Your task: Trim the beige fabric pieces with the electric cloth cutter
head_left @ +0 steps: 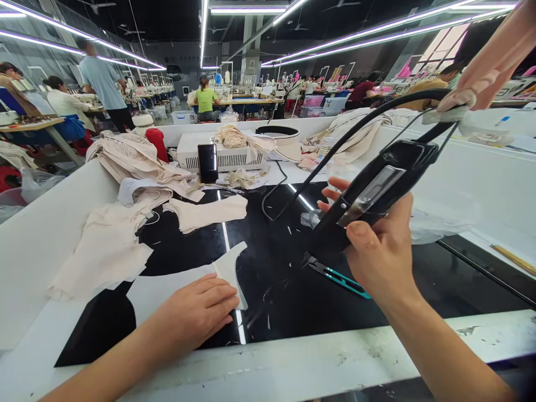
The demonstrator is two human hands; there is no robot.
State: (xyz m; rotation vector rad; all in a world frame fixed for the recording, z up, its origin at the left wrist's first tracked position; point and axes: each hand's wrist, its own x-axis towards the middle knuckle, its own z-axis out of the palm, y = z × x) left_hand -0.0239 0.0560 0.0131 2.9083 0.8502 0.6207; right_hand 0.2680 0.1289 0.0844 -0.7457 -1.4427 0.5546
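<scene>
Fabric [106, 245] lines the left edge of the surface [285, 318]; a phone [208, 163] stands before a box [243, 161] near the far edge; a panel [232, 273] lies left of a hand tool [340, 280].

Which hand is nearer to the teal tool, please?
Right. The right hand, holding a black device, is above the teal tool; the left hand rests on a white piece, farther left.

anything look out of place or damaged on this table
Mostly small mess: pale scraps litter the black work surface, looking untidy, and the white front ledge is scuffed, with a dark mark toward its right end that may be a stain or chip. The white piece under the left hand shows no obvious damage.
</scene>
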